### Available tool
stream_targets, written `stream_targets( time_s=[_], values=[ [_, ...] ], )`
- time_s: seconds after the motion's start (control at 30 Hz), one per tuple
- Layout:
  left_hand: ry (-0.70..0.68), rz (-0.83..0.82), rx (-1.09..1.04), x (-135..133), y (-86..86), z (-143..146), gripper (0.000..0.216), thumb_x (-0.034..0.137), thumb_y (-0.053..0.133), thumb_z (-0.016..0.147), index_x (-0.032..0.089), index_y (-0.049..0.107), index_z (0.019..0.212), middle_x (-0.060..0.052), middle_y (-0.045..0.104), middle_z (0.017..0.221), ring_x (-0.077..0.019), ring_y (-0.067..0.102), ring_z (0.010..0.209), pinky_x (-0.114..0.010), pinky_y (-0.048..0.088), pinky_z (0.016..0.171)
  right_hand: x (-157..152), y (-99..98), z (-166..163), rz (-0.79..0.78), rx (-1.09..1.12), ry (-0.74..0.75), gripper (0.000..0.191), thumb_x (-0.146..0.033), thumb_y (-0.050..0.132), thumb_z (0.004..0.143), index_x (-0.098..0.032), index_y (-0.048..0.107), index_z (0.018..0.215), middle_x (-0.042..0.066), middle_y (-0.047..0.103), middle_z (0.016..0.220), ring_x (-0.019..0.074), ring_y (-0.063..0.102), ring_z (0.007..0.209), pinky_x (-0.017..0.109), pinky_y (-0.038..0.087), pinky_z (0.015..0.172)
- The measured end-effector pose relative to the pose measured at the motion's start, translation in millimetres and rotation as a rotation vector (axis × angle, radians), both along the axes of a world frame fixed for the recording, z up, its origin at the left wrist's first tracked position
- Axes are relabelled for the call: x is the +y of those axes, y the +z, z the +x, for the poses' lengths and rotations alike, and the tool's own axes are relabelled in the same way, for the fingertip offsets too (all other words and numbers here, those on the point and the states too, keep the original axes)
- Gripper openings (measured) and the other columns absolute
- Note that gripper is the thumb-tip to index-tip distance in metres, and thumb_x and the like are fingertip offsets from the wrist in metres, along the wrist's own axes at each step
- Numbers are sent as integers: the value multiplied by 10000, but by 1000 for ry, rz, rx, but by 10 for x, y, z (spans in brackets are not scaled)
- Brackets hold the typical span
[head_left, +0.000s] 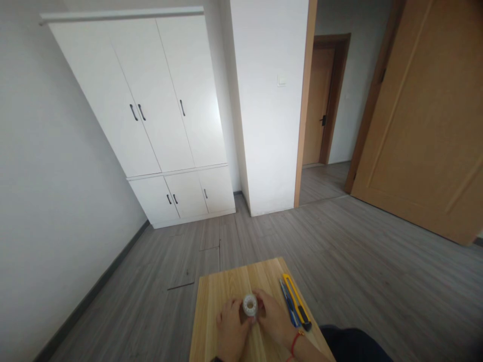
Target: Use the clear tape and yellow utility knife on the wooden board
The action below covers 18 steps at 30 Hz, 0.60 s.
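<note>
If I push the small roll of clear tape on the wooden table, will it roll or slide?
The tape roll stands on edge between both hands, the left hand and the right hand, so it would probably roll if released. It looks small and hollow, so likely light. Its glossy surface may be slippery on the smooth table.

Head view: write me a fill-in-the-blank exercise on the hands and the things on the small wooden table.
1. Both hands, the left hand and the right hand, hold a small roll of ____ between them.
2. The yellow utility knife lies on the ____ side of the roll.
3. A blue pen lies right beside the ____.
4. The wooden table stands on a ____ plank floor.

Missing words: tape; right; utility knife; grey
</note>
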<state>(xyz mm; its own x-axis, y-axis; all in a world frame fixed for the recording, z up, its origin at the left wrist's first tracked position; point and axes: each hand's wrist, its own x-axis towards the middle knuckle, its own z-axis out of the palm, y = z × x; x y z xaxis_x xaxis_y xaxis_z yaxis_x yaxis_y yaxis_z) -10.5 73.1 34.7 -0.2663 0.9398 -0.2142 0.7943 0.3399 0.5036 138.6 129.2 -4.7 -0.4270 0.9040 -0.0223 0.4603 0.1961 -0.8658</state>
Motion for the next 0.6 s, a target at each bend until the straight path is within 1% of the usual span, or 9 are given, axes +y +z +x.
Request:
stream_targets(
  time_s=[0.13,0.3,0.37,0.43,0.5,0.6],
  values=[
    [-7,-4,5,10,-32,-10,551,336,523,791,208,581,1324,-103,575,1496,-271,447,1437,-458,274,1199,-22,61,-20,-4,30,-14,642,-112,540,666,-220,604,1296,100,704,1303,247,658,1186,413,466,1057],
    [-10,-20,5,26,-48,-10,571,347,528,788,209,569,1341,-114,562,1502,-281,430,1449,-480,250,1211,-41,181,-12,4,50,2,552,-111,514,695,-199,645,1223,95,744,1212,222,691,1091,375,493,1004],
    [-4,-19,4,25,-33,-3,574,350,532,783,222,571,1341,-108,556,1503,-281,424,1451,-477,252,1209,-42,200,-13,-5,37,-9,555,-122,529,693,-188,638,1232,105,740,1212,230,696,1066,384,503,988],
    [0,-15,6,18,-7,5,559,338,529,776,230,589,1322,-103,565,1485,-278,439,1433,-462,270,1195,-42,204,-21,-14,16,-26,621,-133,575,658,-182,613,1276,123,704,1284,253,680,1105,408,493,1010],
    [4,-11,11,11,25,13,541,316,517,772,223,608,1297,-104,577,1462,-274,458,1411,-444,287,1183,-45,207,-36,-17,-2,-37,692,-147,621,625,-169,589,1316,146,645,1376,282,629,1206,432,451,1073],
    [13,-10,19,5,64,18,537,296,500,768,219,615,1287,-105,582,1448,-273,463,1400,-428,305,1169,-52,222,-68,-12,-14,-35,679,-178,639,637,-154,598,1314,152,616,1411,293,545,1325,430,368,1156]
  ],
)
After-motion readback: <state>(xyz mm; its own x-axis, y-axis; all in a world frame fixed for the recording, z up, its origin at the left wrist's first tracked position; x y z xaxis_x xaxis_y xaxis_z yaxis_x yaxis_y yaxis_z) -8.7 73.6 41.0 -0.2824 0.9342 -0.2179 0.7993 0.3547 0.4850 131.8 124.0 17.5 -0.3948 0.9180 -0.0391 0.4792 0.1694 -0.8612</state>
